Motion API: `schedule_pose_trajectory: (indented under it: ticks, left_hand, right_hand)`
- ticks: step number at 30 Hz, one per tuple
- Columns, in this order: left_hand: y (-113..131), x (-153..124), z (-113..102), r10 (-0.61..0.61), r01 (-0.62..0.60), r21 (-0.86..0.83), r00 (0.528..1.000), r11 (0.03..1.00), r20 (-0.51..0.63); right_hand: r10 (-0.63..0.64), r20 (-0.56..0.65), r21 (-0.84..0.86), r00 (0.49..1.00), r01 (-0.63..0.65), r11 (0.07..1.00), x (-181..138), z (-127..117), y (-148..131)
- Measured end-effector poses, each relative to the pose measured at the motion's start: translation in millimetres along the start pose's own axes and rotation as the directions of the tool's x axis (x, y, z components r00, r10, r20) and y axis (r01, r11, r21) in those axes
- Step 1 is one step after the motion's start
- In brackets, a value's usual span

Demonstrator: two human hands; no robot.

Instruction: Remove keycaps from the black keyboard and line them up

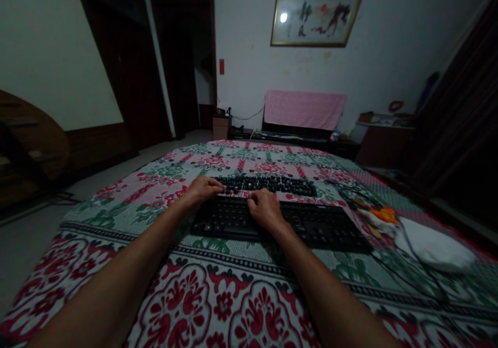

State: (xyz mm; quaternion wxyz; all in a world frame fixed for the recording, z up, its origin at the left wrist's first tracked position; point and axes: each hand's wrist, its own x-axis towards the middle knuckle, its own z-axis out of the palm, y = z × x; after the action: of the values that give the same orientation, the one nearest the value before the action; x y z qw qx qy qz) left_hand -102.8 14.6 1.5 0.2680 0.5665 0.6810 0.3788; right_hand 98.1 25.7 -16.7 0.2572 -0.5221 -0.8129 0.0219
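Note:
A black keyboard (319, 226) lies on the patterned bedspread in front of me, with its keys or key positions dim in the low light. Just behind it stretches a band of small loose black pieces that look like keycaps (288, 184). My left hand (203, 188) is at the left end of that band, its fingers pinched together by the nearest pieces. Over the keyboard's upper middle edge, my right hand (265, 208) rests with curled fingers, thumb and forefinger close together. Whatever either hand's fingertips hold is too small or hidden to make out.
Cables (360, 192), an orange item (384, 214) and a white bag (433, 244) lie right of the keyboard on the bedspread (175, 296). Beyond the bed, a pink cloth (305, 109) covers something on a low cabinet. A round wooden board (31, 135) stands at far left.

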Motion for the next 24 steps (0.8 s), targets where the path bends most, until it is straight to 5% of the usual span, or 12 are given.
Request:
schedule_pose_trajectory:
  ticks: [5, 10, 24]
  left_hand:
    - [-3, 6, 5, 0.08, -0.057, 0.296, 0.995, 0.954, -0.066]
    - [9, 20, 14, 0.233, -0.231, 0.51, 0.971, 0.828, 0.061]
    - [24, 41, 41, 0.169, -0.278, 0.787, 0.961, 0.551, 0.221]
  right_hand:
    - [-0.082, -0.005, -0.021, 0.997, 0.082, 0.996, -3, 8, 10]
    - [-0.11, -0.009, -0.01, 0.994, 0.11, 0.994, 0, 9, 16]
    - [-0.049, -0.023, 0.029, 0.999, 0.049, 0.998, 1, 11, 16]
